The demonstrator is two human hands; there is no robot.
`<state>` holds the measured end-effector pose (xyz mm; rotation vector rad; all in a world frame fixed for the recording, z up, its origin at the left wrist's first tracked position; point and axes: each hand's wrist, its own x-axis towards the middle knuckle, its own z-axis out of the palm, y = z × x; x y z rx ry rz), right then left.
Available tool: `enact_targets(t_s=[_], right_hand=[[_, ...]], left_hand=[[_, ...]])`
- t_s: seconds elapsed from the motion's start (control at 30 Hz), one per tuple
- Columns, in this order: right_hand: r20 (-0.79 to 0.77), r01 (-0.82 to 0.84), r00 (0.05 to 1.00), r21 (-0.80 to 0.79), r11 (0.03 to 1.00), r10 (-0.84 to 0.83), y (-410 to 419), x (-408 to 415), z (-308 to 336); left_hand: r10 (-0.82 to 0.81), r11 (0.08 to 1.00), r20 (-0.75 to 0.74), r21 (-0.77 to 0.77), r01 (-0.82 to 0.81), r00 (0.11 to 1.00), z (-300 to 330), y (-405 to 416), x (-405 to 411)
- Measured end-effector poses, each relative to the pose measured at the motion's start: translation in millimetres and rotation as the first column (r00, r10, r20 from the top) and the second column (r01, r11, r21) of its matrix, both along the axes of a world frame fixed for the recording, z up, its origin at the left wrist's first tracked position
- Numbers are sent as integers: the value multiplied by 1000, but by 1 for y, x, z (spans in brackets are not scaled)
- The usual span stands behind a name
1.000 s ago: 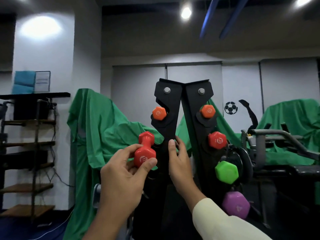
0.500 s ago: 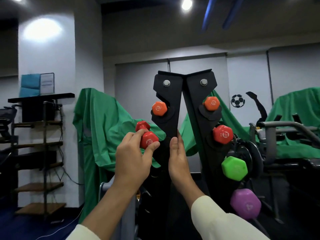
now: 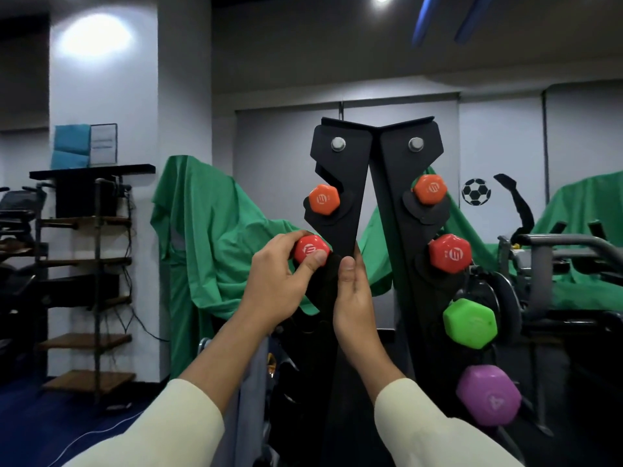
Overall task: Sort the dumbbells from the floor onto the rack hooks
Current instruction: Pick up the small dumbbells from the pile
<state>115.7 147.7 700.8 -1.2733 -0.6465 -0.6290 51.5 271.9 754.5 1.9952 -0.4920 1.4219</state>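
Your left hand (image 3: 279, 281) has its fingers and thumb wrapped round the glossy red hex-ended dumbbell (image 3: 308, 251), right at the second hook down on the left panel of the black steel A-frame rack (image 3: 344, 197). Your right hand (image 3: 354, 298) is flat against the rack's inner edge, fingers pressed together, bracing it and pinching nothing. This looks like the seating step: the red head is touching or just shy of the cradle, I can't tell which. Next, you'll want the handle dropped fully into the slot before you let go, so it doesn't roll out. The dumbbell shows one six-sided face with a white logo, its coating smooth and shiny; the far head is hidden. Above it sits an orange hex dumbbell (image 3: 323, 199); across on the right panel hang orange (image 3: 429, 189), red (image 3: 450, 253), lime green (image 3: 470, 322) and purple (image 3: 488, 399) ones.
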Motion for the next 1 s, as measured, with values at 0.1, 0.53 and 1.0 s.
enact_targets(t_s=[0.1,0.53,1.0], right_hand=[[-3,6,1000,4,1000,-6,1,2,0],[-25,-1,1000,-28,1000,1,0,-4,-1],[-24,40,999,-40,998,-41,5,1,-4]], left_hand=[[-46,998,-24,-40,45,999,-1,0,3],[-224,973,-107,-84,216,969,-7,3,3],[-184,982,25,-34,184,983,-15,1,10]])
